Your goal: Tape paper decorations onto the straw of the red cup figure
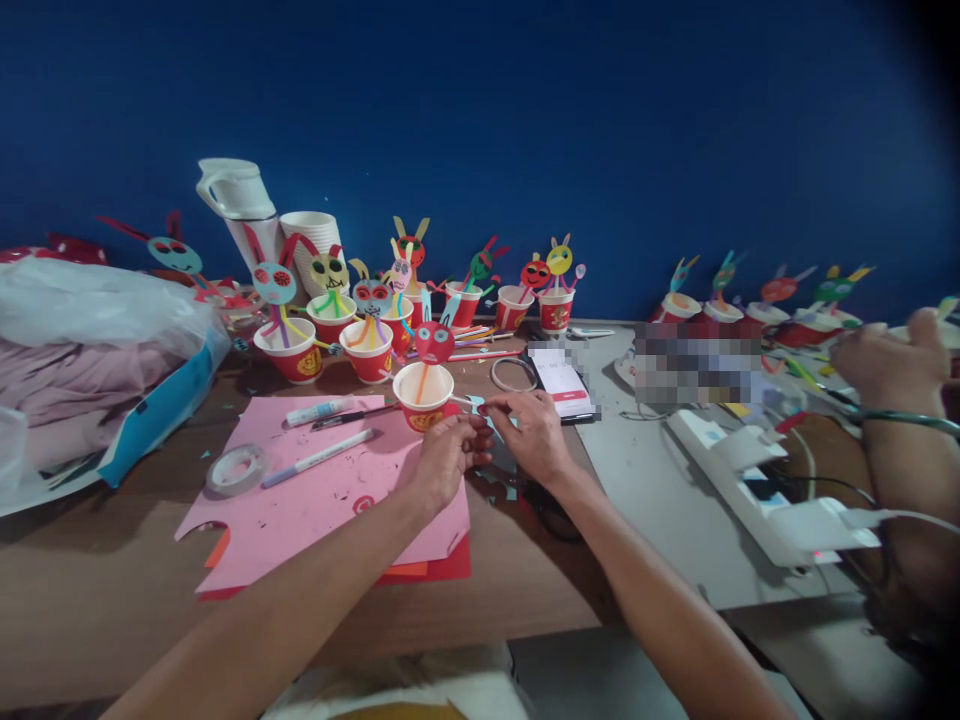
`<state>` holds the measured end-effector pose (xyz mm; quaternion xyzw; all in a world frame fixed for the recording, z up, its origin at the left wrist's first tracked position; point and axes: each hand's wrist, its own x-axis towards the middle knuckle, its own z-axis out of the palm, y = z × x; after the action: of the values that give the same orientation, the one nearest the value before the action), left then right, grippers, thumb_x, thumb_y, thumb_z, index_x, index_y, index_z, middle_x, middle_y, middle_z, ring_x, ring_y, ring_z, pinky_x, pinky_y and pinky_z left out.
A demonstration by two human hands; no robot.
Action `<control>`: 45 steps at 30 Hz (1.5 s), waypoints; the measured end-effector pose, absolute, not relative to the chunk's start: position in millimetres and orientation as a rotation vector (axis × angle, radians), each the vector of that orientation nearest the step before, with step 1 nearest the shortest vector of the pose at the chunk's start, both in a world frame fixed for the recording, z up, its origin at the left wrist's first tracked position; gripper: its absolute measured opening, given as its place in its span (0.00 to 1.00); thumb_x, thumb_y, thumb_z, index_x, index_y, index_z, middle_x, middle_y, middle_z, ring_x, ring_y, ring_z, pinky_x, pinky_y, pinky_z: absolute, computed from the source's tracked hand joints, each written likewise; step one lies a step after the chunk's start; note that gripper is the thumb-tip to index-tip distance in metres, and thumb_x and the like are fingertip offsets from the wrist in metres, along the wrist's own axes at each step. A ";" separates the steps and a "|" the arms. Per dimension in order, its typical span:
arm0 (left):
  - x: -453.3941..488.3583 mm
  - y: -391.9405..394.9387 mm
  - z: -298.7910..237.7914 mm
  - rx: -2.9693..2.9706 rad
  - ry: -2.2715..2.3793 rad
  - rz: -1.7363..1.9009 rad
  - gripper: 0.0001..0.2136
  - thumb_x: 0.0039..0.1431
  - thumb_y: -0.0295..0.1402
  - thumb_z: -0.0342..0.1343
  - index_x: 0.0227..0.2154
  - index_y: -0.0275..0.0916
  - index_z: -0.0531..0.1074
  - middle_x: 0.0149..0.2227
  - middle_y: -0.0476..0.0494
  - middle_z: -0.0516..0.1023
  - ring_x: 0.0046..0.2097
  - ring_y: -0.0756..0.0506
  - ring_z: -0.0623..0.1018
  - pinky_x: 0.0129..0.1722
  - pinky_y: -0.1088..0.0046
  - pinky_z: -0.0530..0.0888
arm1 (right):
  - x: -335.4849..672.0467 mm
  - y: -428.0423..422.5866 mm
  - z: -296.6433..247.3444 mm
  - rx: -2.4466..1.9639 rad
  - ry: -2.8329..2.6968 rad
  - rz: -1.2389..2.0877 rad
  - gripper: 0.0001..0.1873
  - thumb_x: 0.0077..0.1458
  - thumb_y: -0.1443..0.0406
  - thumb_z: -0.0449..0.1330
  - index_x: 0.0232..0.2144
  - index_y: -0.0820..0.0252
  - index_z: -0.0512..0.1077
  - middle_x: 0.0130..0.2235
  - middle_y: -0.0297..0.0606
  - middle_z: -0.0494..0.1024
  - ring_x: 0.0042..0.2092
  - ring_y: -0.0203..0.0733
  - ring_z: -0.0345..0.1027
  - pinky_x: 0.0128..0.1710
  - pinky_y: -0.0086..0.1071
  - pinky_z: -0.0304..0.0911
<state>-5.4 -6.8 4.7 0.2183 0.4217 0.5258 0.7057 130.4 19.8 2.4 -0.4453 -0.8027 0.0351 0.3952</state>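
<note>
On the bench (112,590) at left, a tape roll (237,468) sits by pink paper (300,510) bearing a pen (316,458). Just right of a red cup (424,395), the left hand (442,460) and right hand (534,435) pinch a pale-blue paper piece (477,404) between them.

A: Left of the worktop (112,580)?
B: Pink sheet (300,500), white pen (319,457) lying on it, tape roll (237,468) at its left edge. Glue stick (319,410) and black pen (352,417) at its far edge. Plastic bag (90,305) further left.
A: Back?
B: Row of cup puppets (367,350) before the blue wall (525,120). Stack of white cups (315,235) just beside a white jug (234,188).
A: Right?
B: Phone (562,385), screen blurred. White power strip (750,480), plugs in it. Another person's hand (877,365) beyond, near more puppets (780,300).
</note>
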 end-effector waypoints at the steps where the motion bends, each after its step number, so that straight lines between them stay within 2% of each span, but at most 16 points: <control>1: -5.2 -7.0 4.9 0.488 0.943 1.168 0.07 0.42 0.18 0.50 0.25 0.33 0.69 0.21 0.48 0.71 0.23 0.51 0.74 0.22 0.78 0.71 | 130.3 20.0 2.1 -1.129 -2.033 0.088 0.06 0.58 0.66 0.55 0.33 0.56 0.72 0.34 0.33 0.78 0.36 0.39 0.70 0.43 0.36 0.53; 15: -4.6 -7.6 5.1 0.502 0.959 1.169 0.08 0.42 0.17 0.50 0.25 0.34 0.68 0.21 0.50 0.71 0.23 0.51 0.74 0.22 0.78 0.72 | 131.3 20.3 2.2 -1.122 -2.031 0.062 0.05 0.57 0.66 0.55 0.33 0.56 0.72 0.34 0.33 0.78 0.37 0.40 0.70 0.42 0.35 0.53; 24: -2.3 -7.0 3.8 0.482 0.972 1.192 0.07 0.46 0.18 0.54 0.27 0.35 0.66 0.22 0.50 0.71 0.23 0.51 0.74 0.22 0.78 0.72 | 129.5 18.9 3.2 -1.117 -2.060 0.076 0.05 0.57 0.67 0.55 0.33 0.57 0.71 0.34 0.34 0.78 0.36 0.40 0.69 0.42 0.36 0.53; 30: -0.8 -5.4 3.8 0.482 0.979 1.204 0.08 0.46 0.17 0.53 0.27 0.35 0.64 0.21 0.52 0.70 0.22 0.52 0.74 0.21 0.79 0.71 | 128.9 18.7 4.0 -1.114 -2.059 0.070 0.04 0.56 0.68 0.55 0.33 0.58 0.71 0.33 0.34 0.78 0.36 0.40 0.69 0.42 0.36 0.52; 45: 1.1 -7.9 2.3 0.552 0.952 1.279 0.13 0.41 0.23 0.58 0.33 0.36 0.64 0.25 0.51 0.73 0.24 0.51 0.75 0.24 0.78 0.72 | 130.5 17.0 6.8 -1.107 -2.081 0.055 0.04 0.57 0.67 0.56 0.34 0.59 0.71 0.34 0.35 0.78 0.36 0.40 0.69 0.43 0.36 0.52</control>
<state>1.1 -7.9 2.3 0.2444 0.4214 0.5665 0.6647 130.5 17.0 6.8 -0.4338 -0.8157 0.0214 0.3821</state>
